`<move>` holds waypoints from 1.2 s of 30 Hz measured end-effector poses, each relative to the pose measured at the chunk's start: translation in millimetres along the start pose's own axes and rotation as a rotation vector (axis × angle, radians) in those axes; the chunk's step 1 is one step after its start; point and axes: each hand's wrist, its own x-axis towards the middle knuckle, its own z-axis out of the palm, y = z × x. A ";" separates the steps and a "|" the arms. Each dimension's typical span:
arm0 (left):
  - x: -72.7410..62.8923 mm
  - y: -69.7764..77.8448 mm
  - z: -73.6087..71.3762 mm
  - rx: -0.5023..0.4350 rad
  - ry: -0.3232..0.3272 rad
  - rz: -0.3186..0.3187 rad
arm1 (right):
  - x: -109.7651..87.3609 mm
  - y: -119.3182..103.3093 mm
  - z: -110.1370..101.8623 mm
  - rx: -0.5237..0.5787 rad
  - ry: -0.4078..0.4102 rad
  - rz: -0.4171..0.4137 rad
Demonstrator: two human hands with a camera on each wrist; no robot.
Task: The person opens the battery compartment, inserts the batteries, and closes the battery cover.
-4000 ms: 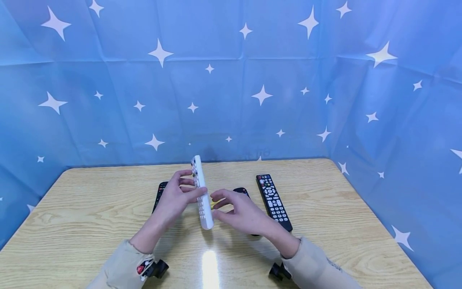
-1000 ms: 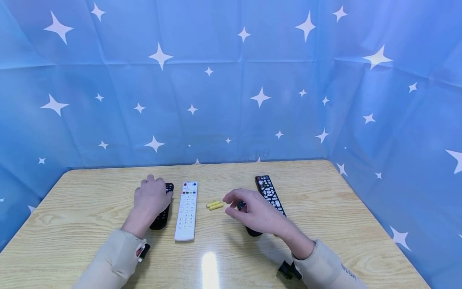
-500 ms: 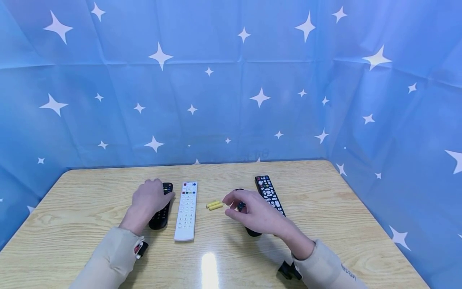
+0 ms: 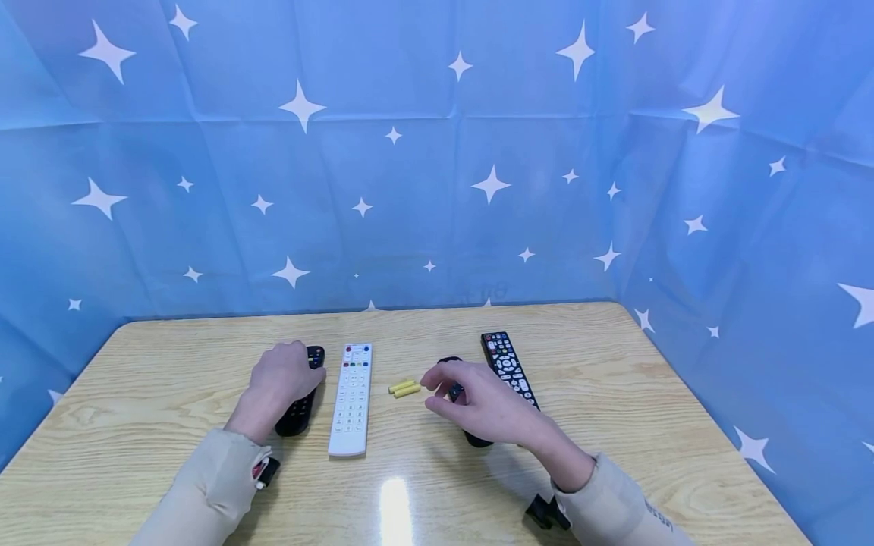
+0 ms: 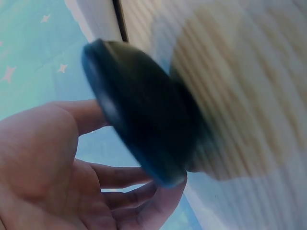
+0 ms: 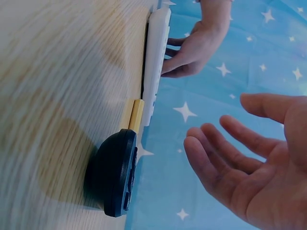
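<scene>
My left hand [image 4: 283,375] grips a black remote control [image 4: 295,421] on the left of the table, thumb along one long side and fingers round the other. Seen in the left wrist view, that remote [image 5: 144,110] is tilted, its end towards the camera. To its right lies a white remote control [image 4: 351,402], buttons up. Two yellow batteries [image 4: 406,388] rest side by side near the fingertips of my right hand [image 4: 481,402]. The right hand hovers with loosely bent fingers, holding nothing. It partly covers another black remote [image 4: 478,440], which also shows in the right wrist view [image 6: 112,177].
A longer black remote with white buttons [image 4: 507,364] lies slanted at the right, its near end behind the right hand. All of this is on a wooden table [image 4: 164,425]. A blue star-patterned cloth [image 4: 410,189] hangs behind and beside it.
Four seconds ago the left hand held the white remote upright; now that lies on the table. The left hand has gone to the left black remote and shifted it slightly left. The right hand moved right.
</scene>
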 end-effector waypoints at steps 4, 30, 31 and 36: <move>-1.1 0.5 -1.3 -0.017 -0.004 -0.003 | 0.1 -0.2 0.2 0.006 -0.003 -0.002; -20.0 21.8 -19.2 -0.274 0.092 0.176 | 2.8 -2.1 4.6 0.002 -0.049 -0.007; -21.0 22.7 -19.4 -0.290 0.090 0.181 | 3.3 -2.5 5.0 0.003 -0.053 -0.008; -26.9 28.8 -20.7 -0.372 0.082 0.205 | 6.3 -3.0 7.9 0.015 -0.063 -0.019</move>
